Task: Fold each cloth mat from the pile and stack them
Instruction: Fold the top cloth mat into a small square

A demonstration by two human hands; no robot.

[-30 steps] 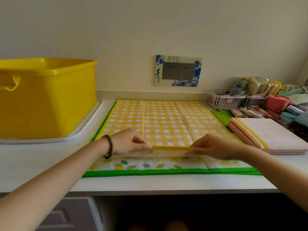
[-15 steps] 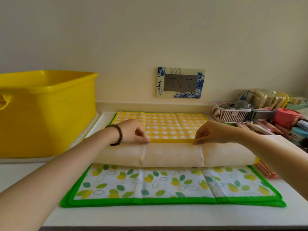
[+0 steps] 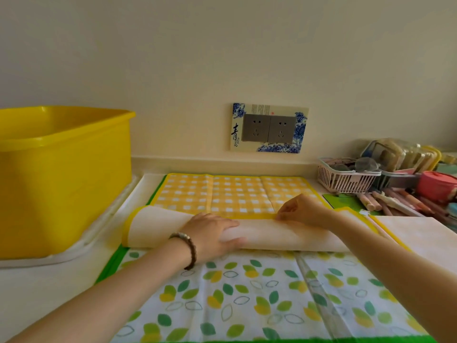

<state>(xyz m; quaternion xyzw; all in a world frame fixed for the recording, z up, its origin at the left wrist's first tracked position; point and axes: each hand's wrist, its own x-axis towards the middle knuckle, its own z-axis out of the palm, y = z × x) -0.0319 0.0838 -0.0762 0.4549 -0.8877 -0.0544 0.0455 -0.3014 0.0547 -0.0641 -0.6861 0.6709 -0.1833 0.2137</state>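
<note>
A yellow checked mat (image 3: 235, 194) lies on the counter with its near half folded back, showing a pale cream underside (image 3: 284, 236). My left hand (image 3: 210, 233) lies on the folded roll with fingers spread over it. My right hand (image 3: 301, 210) pinches the yellow hem of the folded edge. Beneath it lies a white mat with green and yellow leaves and a green border (image 3: 247, 298). A stack of folded mats (image 3: 420, 233) sits at the right, partly behind my right forearm.
A big yellow tub (image 3: 61, 174) stands on a white tray (image 3: 74, 251) at the left. At the back right are a white basket (image 3: 346, 177), a pink container (image 3: 437, 184) and several pens (image 3: 395, 201). A wall socket plate (image 3: 269, 128) is behind.
The near edge of the checked mat was lifted and carried away from me over its far half. My left hand let go of the hem and came down onto the fold.
</note>
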